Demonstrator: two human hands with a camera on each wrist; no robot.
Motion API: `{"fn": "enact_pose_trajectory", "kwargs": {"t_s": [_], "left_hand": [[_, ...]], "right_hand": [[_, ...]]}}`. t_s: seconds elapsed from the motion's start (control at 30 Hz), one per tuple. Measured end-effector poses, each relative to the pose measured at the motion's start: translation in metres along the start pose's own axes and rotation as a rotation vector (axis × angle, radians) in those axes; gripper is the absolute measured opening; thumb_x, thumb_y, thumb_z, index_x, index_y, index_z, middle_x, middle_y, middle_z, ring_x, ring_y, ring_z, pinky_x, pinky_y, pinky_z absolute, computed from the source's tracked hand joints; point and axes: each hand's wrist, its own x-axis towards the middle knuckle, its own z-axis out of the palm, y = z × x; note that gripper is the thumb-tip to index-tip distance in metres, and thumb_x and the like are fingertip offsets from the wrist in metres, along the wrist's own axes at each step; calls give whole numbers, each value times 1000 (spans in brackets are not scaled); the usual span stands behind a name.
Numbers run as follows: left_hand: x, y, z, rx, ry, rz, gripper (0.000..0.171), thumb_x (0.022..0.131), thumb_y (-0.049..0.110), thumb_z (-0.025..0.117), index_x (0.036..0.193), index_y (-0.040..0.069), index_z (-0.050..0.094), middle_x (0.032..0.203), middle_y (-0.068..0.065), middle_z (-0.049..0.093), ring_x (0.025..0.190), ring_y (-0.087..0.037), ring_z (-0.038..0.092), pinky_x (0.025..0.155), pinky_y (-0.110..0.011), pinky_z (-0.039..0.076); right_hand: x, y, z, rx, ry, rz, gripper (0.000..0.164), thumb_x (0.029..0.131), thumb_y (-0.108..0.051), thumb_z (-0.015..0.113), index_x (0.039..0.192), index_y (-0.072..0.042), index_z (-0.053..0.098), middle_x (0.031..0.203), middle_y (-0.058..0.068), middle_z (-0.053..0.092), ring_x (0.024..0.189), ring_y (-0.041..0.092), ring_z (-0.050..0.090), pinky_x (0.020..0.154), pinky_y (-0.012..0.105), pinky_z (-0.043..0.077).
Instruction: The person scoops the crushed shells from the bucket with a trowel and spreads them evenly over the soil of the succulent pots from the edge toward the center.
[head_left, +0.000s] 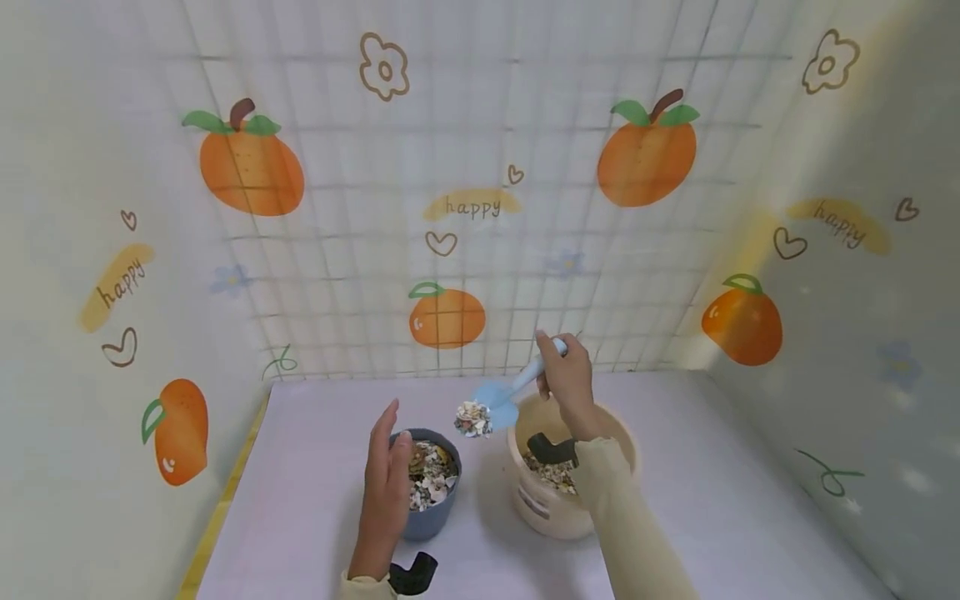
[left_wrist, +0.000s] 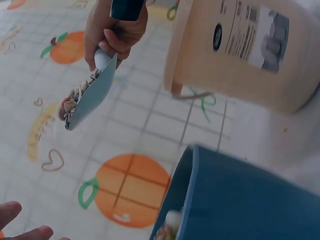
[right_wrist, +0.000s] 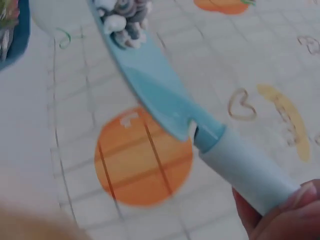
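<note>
My right hand [head_left: 570, 382] grips the handle of a light blue hand trowel [head_left: 506, 405]. Small shells [head_left: 472, 419] are heaped on its blade, which hangs between the two containers. In the right wrist view the fingers and thumb close round the pale handle [right_wrist: 250, 172]. My left hand [head_left: 384, 492] is at the left side of a grey-blue pot [head_left: 431, 523], fingers extended; whether it touches the pot cannot be made out. Mixed shells [head_left: 432, 485] lie in the pot. Under my right forearm stands a cream bucket [head_left: 551, 520] with more shells [head_left: 553, 477] at its bottom.
Both containers stand on a pale table [head_left: 300, 467]. Behind and at the sides hang sheets printed with oranges [head_left: 447, 318] and the word happy. Dark wrist mounts [head_left: 412, 573] sit on both wrists.
</note>
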Motion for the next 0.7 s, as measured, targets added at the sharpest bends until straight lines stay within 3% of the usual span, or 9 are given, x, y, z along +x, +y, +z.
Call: {"fn": "enact_pose_trajectory", "kwargs": {"t_s": [0.13,0.23,0.4,0.7], "left_hand": [[1,-5,-17,24,41,-52,51,114,43,39,163,34,32,167,-3,28,152,-28,26,115,-68,25],[1,-8,-27,40,62,-56,52,114,44,39,164,32,32,167,-3,28,154,-29,24,116,-67,23],[-1,-15,-33,54,79,-53,52,114,42,38,164,29,33,167,-7,28,153,-32,25,116,-67,24],[-4,-39,-34,70,98,-146,54,113,48,38,162,26,37,166,-6,31,153,-31,26,118,-64,25]], "right_hand": [[2,1,27,18,-40,9,49,106,-48,60,109,1,57,58,6,52,41,12,47,39,27,43],[2,2,41,23,-58,10,45,106,-45,61,105,0,57,57,6,53,40,13,47,40,28,44],[1,6,55,-12,-67,3,39,106,-41,62,104,-2,58,56,9,56,38,15,49,39,27,45],[-5,12,75,-53,-87,-35,32,107,-36,62,102,-4,58,59,14,59,39,20,54,40,32,51]]}}
